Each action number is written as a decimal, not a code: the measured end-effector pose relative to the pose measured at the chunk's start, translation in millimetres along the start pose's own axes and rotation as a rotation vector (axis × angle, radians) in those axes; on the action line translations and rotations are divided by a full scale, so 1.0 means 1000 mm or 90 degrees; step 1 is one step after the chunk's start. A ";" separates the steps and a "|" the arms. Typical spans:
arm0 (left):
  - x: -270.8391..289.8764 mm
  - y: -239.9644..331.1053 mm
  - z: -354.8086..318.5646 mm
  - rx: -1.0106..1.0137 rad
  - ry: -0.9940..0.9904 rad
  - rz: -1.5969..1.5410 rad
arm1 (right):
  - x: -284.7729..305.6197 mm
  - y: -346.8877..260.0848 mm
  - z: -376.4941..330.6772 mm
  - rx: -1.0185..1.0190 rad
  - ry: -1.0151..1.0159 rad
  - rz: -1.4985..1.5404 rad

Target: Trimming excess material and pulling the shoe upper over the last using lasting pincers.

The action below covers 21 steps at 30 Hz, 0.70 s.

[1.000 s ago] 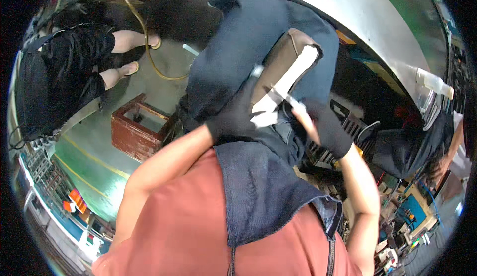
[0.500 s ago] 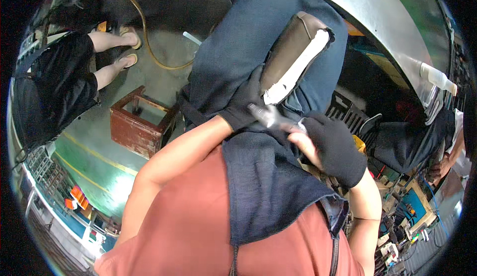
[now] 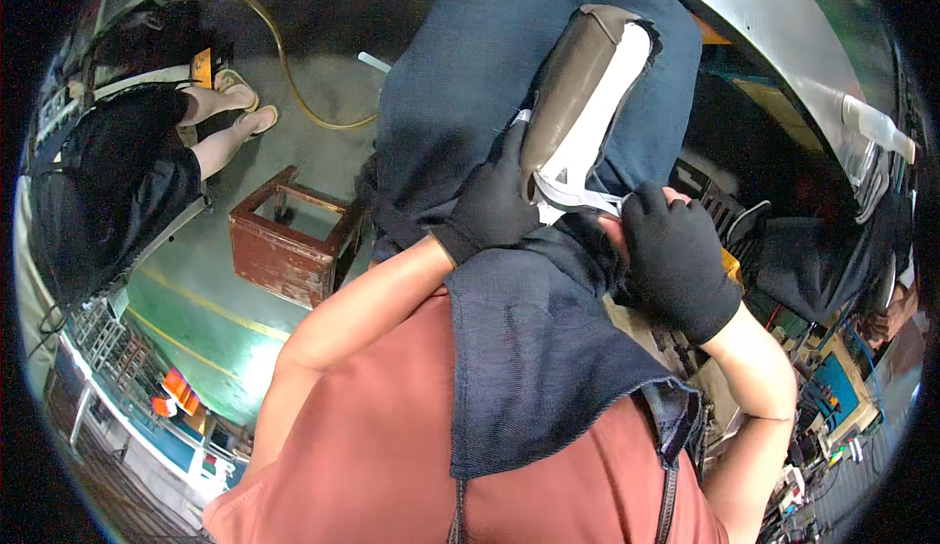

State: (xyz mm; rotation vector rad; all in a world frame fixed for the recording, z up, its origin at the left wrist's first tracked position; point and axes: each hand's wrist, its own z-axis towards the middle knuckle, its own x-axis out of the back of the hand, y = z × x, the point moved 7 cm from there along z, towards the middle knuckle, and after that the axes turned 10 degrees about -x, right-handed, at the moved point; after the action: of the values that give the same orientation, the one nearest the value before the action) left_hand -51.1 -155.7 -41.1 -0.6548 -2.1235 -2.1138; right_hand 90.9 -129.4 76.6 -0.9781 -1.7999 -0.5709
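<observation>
A brown leather shoe upper [image 3: 571, 79] lies lengthwise across my lap, with a long white face [image 3: 599, 108], seemingly its underside, turned up. My black-gloved left hand [image 3: 496, 196] grips the near end from the left, one finger stretched along the brown side. Closed around a pale, shiny tool [image 3: 580, 194] is my right hand [image 3: 681, 260], also in a black glove. The tool looks like pincers; its curved head is against the near end of the white face. My right palm hides the handle.
Under the shoe is a dark blue apron [image 3: 460, 54]. A worn reddish-brown stool [image 3: 284, 250] stands at the left, near another person's legs [image 3: 220, 118]. A yellowish hose [image 3: 284, 59] hangs behind. At far right are a curved metal surface [image 3: 764, 15] and a cluttered bench [image 3: 832, 387].
The tool's head has come up from below the shoe onto its near end. My right hand has shifted up and slightly right. My left hand still holds the shoe.
</observation>
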 end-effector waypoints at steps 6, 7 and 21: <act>-0.005 -0.030 -0.008 0.055 -0.003 0.026 | 0.011 -0.025 -0.015 0.186 -0.259 0.340; -0.006 -0.033 -0.009 0.016 0.026 0.056 | 0.006 -0.019 -0.013 0.120 -0.233 0.392; 0.000 -0.023 -0.005 0.083 -0.025 -0.077 | -0.062 0.027 0.018 0.002 -0.045 0.166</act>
State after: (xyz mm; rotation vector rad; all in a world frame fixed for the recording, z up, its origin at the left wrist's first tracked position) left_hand -60.0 -159.6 -62.7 -0.5720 -2.3551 -2.0122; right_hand 116.6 -123.5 11.6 -1.2215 -1.6978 -0.3746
